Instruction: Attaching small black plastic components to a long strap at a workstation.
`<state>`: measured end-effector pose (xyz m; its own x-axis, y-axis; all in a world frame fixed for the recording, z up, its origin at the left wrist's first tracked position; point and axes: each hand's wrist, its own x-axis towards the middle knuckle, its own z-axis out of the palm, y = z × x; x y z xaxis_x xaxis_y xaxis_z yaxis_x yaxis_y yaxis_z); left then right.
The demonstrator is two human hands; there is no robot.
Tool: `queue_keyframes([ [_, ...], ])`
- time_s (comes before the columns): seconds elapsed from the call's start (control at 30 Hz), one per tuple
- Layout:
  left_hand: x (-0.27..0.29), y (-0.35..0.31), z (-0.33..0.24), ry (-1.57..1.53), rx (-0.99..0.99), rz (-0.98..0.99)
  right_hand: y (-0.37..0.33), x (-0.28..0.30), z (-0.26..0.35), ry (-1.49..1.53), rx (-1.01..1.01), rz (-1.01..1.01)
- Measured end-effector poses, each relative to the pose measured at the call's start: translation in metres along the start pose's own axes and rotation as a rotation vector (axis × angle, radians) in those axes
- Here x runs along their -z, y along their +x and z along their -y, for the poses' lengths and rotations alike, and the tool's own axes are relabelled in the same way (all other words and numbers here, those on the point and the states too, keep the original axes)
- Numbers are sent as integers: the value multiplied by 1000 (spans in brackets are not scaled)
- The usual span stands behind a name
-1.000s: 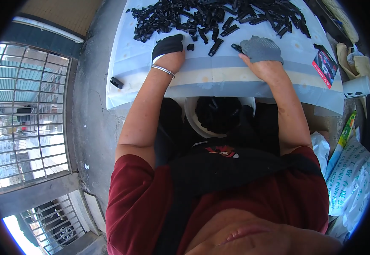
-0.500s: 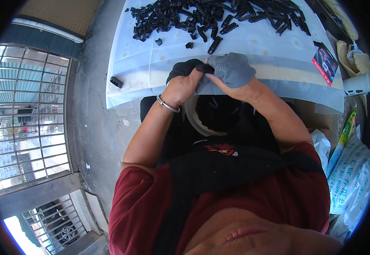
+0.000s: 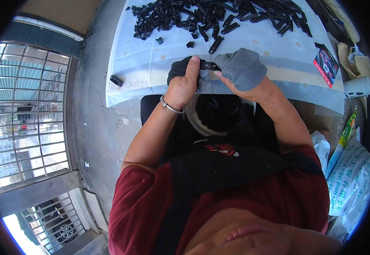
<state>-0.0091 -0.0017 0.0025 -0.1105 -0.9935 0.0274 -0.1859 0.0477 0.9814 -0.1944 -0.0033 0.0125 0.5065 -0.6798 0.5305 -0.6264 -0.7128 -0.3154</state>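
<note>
Between my two hands, above the table's near edge, is a narrow black plastic part (image 3: 209,66) with small openings along its side. My left hand (image 3: 183,80), in a dark partial glove with the thumb bare, is closed on its left end. Pinching the right end is my right hand (image 3: 242,72), in a grey dotted glove that leaves the fingertips bare. A bit of grey cloth shows under the left fingers, and most of those fingers are hidden. Just beyond the hands lies a long black piece (image 3: 215,44).
A heap of black plastic pieces (image 3: 210,17) spreads over the far side of the white-covered table (image 3: 142,63). One piece (image 3: 116,80) lies alone at the left edge. A red and black card (image 3: 326,66) is at the right. Below my hands sits a round bin (image 3: 192,117) containing dark pieces.
My hands have moved slightly apart, the right one rightward, so more of the black plastic part shows between them. My left thumb has straightened upward.
</note>
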Motion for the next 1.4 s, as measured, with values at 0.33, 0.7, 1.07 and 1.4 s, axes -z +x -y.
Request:
queue_keyframes([
  [0.33,-2,-11,-3,464,-240,19,-5,-27,11,132,0,57],
  [0.7,24,87,16,1258,-452,-20,32,-31,-44,-504,-22,33],
  [1.07,26,53,9,807,-221,-48,15,-17,-31,-343,-215,105],
  [1.4,7,11,-8,41,209,150,9,-10,-12,148,-151,21],
])
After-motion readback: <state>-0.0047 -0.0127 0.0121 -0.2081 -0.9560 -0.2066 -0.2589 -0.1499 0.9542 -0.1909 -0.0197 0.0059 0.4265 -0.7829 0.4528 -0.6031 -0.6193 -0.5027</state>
